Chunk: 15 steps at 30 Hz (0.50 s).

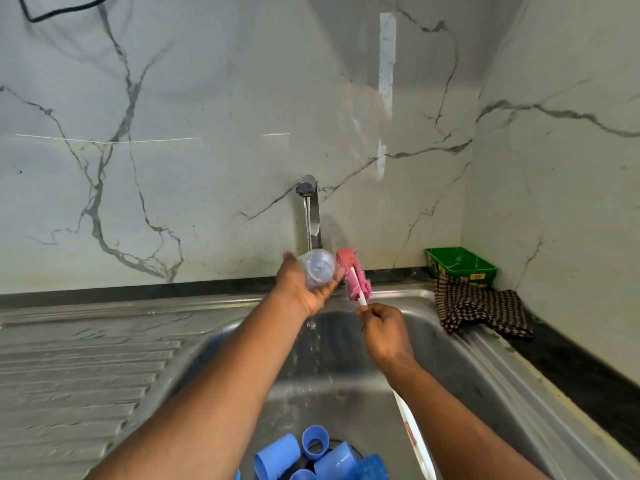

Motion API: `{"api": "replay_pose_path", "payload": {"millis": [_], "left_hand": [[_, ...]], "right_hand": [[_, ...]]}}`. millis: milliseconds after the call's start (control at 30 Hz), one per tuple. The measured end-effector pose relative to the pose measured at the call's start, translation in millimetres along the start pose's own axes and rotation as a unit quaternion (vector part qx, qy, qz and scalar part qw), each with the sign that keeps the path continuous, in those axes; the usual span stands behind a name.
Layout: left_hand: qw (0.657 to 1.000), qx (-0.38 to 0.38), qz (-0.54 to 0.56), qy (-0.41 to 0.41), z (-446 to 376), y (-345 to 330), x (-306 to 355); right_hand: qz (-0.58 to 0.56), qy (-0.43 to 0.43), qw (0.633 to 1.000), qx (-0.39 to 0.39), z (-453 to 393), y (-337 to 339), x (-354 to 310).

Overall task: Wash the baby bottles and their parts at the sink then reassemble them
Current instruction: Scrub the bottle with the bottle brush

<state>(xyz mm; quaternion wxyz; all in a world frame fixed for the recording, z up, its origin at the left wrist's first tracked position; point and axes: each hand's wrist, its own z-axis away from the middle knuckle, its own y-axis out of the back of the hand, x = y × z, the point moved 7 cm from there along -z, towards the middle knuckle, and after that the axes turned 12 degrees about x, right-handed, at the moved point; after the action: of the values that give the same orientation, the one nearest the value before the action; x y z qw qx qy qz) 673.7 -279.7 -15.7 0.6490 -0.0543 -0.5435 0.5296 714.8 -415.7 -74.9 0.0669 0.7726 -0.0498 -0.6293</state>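
Note:
My left hand (302, 293) grips a clear baby bottle (318, 270) under the running tap (307, 188); water falls onto it and streams down into the steel sink (460, 344). My right hand (383, 330) holds the white handle of a bottle brush, whose pink sponge head (354, 279) sits just right of the bottle, touching my left fingertips. The handle's long end (414, 438) runs down under my right forearm. Several blue caps and collars (313, 457) lie at the bottom of the sink near the drain.
A ribbed steel draining board (79, 368) stretches to the left. A checked cloth (481, 311) lies on the sink's right rim, with a green tub (459, 265) behind it in the corner. Marble walls close off the back and right.

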Motion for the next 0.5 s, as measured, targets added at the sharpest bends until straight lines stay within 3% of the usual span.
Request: {"api": "replay_pose_path", "payload": {"millis": [67,133,233,333,433,500], "left_hand": [[0.981,-0.015,-0.165,-0.099,1,8,2],[0.93,-0.004,-0.299,-0.213,1,25,8],[0.879,-0.045,-0.347,-0.323,7,40,17],[0.849,-0.07,-0.365,-0.375,11,45,17],[0.762,-0.1,-0.453,-0.453,15,41,2],[0.716,-0.078,-0.471,-0.51,14,41,6]], "right_hand": [[0.004,0.001,1.0,-0.001,1,3,-1],[0.012,0.01,1.0,0.002,0,6,-3],[0.032,0.032,0.999,0.013,-1,8,-6],[0.056,0.06,0.997,0.014,2,10,-10],[0.076,0.072,0.994,0.01,4,11,-11],[0.092,0.077,0.993,0.006,5,11,-9]]}}
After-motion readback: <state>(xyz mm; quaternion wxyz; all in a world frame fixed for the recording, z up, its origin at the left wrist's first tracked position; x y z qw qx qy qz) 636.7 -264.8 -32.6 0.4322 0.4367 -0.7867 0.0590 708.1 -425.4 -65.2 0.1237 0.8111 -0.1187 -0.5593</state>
